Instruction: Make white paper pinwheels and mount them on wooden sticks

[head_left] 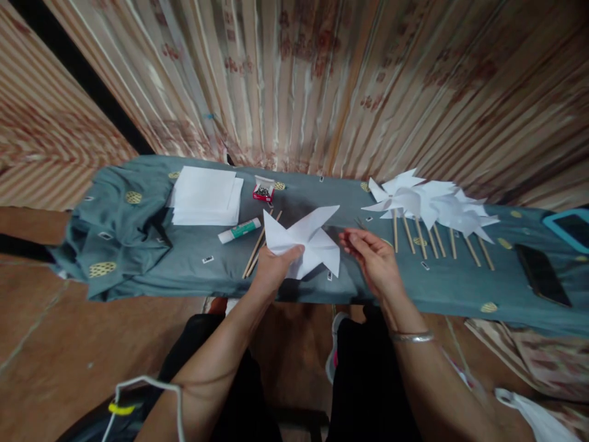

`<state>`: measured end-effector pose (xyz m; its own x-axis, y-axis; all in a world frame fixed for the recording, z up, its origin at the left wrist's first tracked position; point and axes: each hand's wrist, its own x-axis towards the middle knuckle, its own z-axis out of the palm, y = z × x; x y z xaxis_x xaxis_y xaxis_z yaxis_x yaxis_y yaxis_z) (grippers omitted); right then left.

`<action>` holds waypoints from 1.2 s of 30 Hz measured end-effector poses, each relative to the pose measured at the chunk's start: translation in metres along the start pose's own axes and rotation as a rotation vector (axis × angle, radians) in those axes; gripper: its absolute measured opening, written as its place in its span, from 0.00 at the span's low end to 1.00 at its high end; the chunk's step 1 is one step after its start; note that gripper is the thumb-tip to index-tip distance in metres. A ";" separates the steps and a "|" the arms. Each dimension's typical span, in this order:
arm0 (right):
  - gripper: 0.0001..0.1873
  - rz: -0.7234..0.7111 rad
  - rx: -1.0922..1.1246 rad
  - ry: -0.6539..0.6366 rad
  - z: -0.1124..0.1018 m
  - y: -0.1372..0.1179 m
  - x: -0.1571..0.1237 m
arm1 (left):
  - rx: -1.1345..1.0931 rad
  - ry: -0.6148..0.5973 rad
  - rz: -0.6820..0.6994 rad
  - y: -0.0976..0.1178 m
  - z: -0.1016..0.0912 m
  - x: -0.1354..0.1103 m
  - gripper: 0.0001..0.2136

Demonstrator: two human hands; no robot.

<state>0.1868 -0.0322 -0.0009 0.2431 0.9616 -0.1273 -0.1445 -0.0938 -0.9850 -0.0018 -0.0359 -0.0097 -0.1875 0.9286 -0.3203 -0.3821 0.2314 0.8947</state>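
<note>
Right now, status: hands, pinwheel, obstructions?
Left hand holding paper pinwheel. Right hand beside it, half curled, hold unclear. No obvious obstruction; glue stick, loose sticks lie left of pinwheel.

One held pinwheel [313,238], one glue stick [239,230], one red box [263,190], two-plus loose sticks [253,254]; toward tabletop's [184,265] right edge, eight pinwheel sticks [440,240], one phone [542,274], one blue-rimmed device [575,228].

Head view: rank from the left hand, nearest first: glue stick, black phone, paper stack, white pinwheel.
1. White pinwheel: held in the left hand.
2. Glue stick: lying to the hand's left, a little beyond it.
3. Paper stack: farther left and farther back.
4. Black phone: well off to the right, past the row of pinwheels.
</note>
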 end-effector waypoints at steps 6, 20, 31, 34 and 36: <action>0.15 -0.130 -0.122 -0.038 0.021 0.013 0.010 | -0.157 0.141 0.173 0.038 -0.027 0.020 0.16; 0.17 -0.645 -1.407 -0.596 0.183 -0.016 0.089 | -0.380 0.459 0.335 0.091 -0.091 0.036 0.14; 0.15 -0.567 -1.642 -0.658 0.190 -0.019 0.111 | -0.426 0.474 0.304 0.097 -0.092 0.036 0.15; 0.15 -0.568 -1.647 -0.645 0.193 -0.013 0.109 | -0.425 0.464 0.306 0.099 -0.093 0.035 0.15; 0.17 -0.570 -1.647 -0.621 0.194 -0.009 0.108 | -0.433 0.462 0.311 0.100 -0.093 0.034 0.15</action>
<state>0.0289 0.1226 0.0172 -0.4787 0.8724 -0.0990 0.8779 0.4771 -0.0402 -0.1309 -0.0079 0.0395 -0.6748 0.6924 -0.2553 -0.5562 -0.2497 0.7927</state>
